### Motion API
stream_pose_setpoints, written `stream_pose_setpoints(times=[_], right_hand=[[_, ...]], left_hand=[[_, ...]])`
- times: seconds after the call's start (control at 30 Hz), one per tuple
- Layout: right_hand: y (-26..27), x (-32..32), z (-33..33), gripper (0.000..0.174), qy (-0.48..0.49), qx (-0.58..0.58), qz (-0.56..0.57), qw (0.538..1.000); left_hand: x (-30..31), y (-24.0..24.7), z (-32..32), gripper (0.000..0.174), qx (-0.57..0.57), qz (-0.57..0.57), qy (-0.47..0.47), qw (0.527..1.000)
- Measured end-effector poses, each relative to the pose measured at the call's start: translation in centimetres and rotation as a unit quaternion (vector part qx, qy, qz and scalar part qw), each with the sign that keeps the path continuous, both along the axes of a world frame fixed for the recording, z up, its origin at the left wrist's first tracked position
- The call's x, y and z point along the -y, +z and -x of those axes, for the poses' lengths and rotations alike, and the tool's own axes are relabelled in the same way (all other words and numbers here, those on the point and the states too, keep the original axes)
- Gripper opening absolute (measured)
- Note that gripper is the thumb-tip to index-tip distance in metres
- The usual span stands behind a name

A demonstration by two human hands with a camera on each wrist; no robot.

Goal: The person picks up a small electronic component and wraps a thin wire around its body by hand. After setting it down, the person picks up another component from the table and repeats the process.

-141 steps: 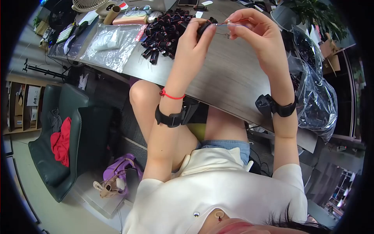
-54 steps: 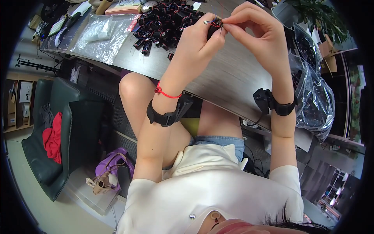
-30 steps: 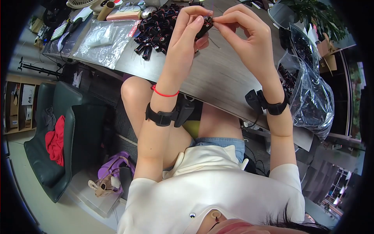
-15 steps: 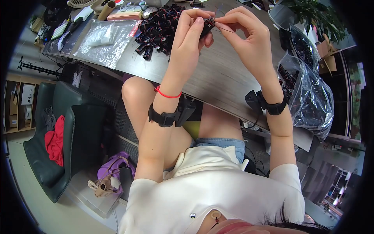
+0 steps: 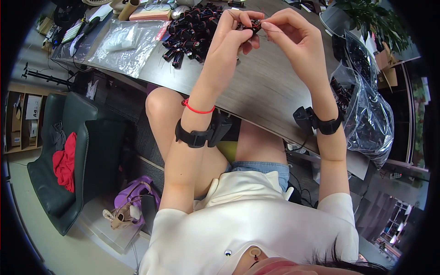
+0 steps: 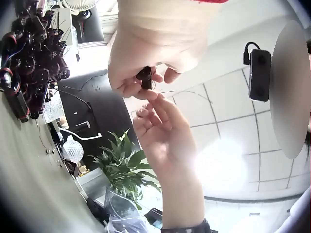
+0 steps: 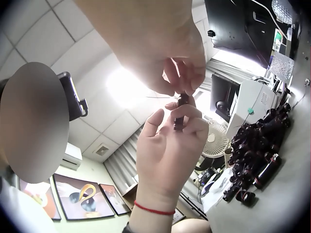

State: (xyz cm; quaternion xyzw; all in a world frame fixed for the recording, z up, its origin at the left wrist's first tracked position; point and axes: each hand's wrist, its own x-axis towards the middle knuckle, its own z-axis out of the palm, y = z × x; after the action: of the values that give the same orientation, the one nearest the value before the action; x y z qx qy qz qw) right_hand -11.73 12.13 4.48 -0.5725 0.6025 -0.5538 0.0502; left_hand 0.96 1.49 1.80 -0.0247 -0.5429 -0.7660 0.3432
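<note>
My left hand (image 5: 224, 46) grips a small black cylindrical part (image 5: 253, 27) with thin wires at its end, raised above the table. Thumb and fingers of my right hand (image 5: 298, 39) pinch a thin wire (image 5: 271, 30) right at that end. In the left wrist view the dark body of the part (image 6: 147, 81) shows beneath the left hand, fingertips of both hands meeting there. From the right wrist, the part (image 7: 180, 114) appears upright between the left fingers, its top covered by the right fingertips. A heap of similar black parts (image 5: 190, 34) lies left of the hands.
The grey table (image 5: 270, 87) spans below the hands. A clear plastic bag (image 5: 123, 46) lies at its left, near a fan (image 7: 216, 144). At right hang a large clear bag (image 5: 366, 114) of black parts and a potted plant (image 5: 371, 20). A green chair (image 5: 68, 156) stands left.
Earliest, the hands were apart with red and blue wires stretched between them; they have since come together at the part's end. In the last half second both shifted slightly right.
</note>
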Motion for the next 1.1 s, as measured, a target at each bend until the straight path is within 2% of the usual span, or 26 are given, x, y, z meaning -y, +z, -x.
stream_pose_setpoints(times=[0.07, 0.1, 0.2, 0.23, 0.33, 0.47, 0.6, 0.73, 0.87, 1.03, 1.1], right_hand=[[0.1, -0.2, 0.2, 0.007, 0.036, 0.106, -0.045, 0.993], [0.0, -0.2, 0.2, 0.007, 0.038, 0.106, -0.046, 0.993], [-0.3, -0.1, 0.1, 0.008, 0.063, 0.124, -0.074, 0.988], [-0.4, 0.0, -0.1, 0.008, 0.067, 0.124, -0.075, 0.987], [-0.4, 0.3, -1.1, 0.008, 0.077, 0.134, -0.061, 0.986], [-1.0, 0.5, -0.9, 0.009, 0.084, 0.14, -0.014, 0.986], [-1.0, 0.5, -0.4, 0.011, 0.049, 0.144, -0.036, 0.988], [-0.5, 0.7, -0.4, 0.012, 0.068, 0.186, -0.032, 0.98], [-0.8, 0.9, -0.4, 0.01, 0.084, 0.176, 0.006, 0.981], [-0.9, 0.8, -0.8, 0.009, 0.095, 0.166, 0.019, 0.981], [-1.1, 0.9, -1.3, 0.01, 0.101, 0.127, 0.045, 0.986]], left_hand=[[-0.1, 0.1, -0.1, 0.009, -0.002, 0.02, 0.037, 0.999], [-0.1, 0.0, 0.0, 0.009, -0.002, 0.019, 0.039, 0.999], [0.0, -0.6, 0.3, 0.015, 0.037, 0.148, 0.156, 0.976], [0.1, -0.9, 0.4, 0.015, 0.038, 0.147, 0.16, 0.975], [0.7, -1.3, 0.6, 0.021, 0.035, 0.233, 0.253, 0.938], [0.5, -1.3, 0.7, 0.024, 0.006, 0.269, 0.27, 0.925], [0.0, -0.6, 0.7, 0.027, -0.017, 0.208, 0.24, 0.948], [0.3, -0.9, 0.7, 0.027, -0.025, 0.234, 0.225, 0.946], [0.1, -0.9, 0.6, 0.024, -0.012, 0.224, 0.217, 0.95], [0.0, -0.9, 0.9, 0.024, 0.001, 0.193, 0.25, 0.949], [-0.3, -0.8, 0.5, 0.02, 0.036, 0.099, 0.224, 0.969]])
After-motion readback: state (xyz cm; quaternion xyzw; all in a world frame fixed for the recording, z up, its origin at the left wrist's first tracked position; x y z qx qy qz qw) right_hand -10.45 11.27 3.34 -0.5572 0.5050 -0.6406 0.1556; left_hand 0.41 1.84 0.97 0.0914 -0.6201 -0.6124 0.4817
